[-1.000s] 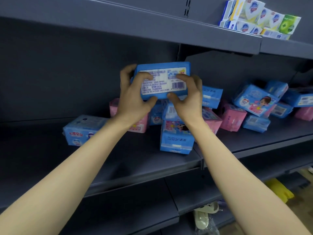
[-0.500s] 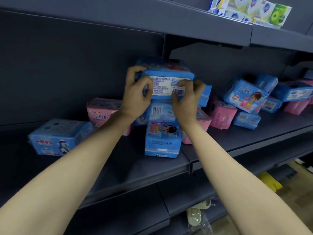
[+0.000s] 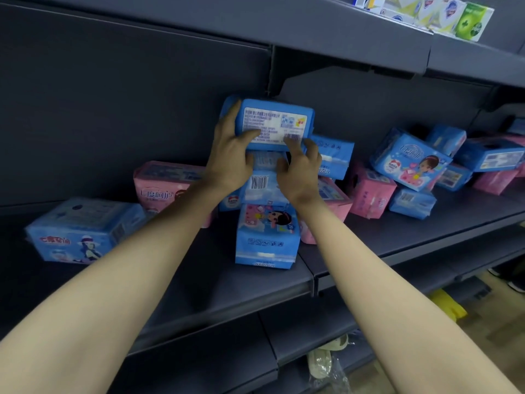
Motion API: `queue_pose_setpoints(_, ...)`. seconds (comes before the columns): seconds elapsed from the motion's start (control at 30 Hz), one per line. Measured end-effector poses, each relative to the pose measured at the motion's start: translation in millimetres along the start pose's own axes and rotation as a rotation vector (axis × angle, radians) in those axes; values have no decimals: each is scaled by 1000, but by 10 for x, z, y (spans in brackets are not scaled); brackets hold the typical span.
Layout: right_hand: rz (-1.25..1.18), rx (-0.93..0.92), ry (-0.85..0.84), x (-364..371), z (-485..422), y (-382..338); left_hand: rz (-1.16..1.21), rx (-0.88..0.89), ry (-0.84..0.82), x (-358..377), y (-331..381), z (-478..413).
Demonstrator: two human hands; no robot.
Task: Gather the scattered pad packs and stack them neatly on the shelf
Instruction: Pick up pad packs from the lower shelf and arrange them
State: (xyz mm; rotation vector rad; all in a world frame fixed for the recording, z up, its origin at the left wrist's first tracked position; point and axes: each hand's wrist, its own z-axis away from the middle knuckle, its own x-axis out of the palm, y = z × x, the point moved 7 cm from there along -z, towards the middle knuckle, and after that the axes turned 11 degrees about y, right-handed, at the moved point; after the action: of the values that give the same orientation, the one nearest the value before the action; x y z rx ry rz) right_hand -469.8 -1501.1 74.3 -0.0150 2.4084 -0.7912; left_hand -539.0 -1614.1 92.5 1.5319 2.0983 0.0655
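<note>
Pad pack [image 3: 279, 118] — lower edge behind left hand [image 3: 230, 159]

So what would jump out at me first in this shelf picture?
The left hand and right hand meet on a blue pad pack topping a small stack mid-shelf. Right of them lies a jumbled heap of blue and pink packs, and bright boxes sit on the upper shelf.

A: Pretty dim overall. Light seems to come from the camera side: forearms [image 3: 119, 297] are pale and bright, while the back of the shelf [image 3: 204, 280] sinks into shadow.
B: Yep. Pack [image 3: 275, 123] label is sharp enough, but the boxes [image 3: 471, 21] up top look soft, and shelf lines bow near the edges.
</note>
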Motion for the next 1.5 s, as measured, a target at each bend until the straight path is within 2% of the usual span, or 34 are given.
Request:
queue_pose_setpoints(0.27, -40, -24, 44, -72, 51, -184, 36, -39, -36, -107, -103, 183)
queue_pose_setpoints(0.37, -80, -109, 99, -92, 118, -407, 45, -40, -25, -243, -136, 274)
queue_pose_setpoints(0.63, -235, -335, 204, 71, 421, -1073, -30, -194, -34, -784, -464, 524)
queue_pose_setpoints(0.77, -230, -290, 77, 360, 649, -1205, -110, -276, -59, -1031, -704, 699)
queue_pose_setpoints(0.9, -73, -147, -176, 724, 809, -1148, -149, -393, -117, -1121, -914, 815)
queue_pose_setpoints(1.07, 51, -9, -305, 951, 951, -944, -160, -498, -188, -1055, -1097, 895)
queue_pose_setpoints(1.5, 70, 115, -371, 1172, 937, -751, -285, -589, -309, -739, -1297, 833)
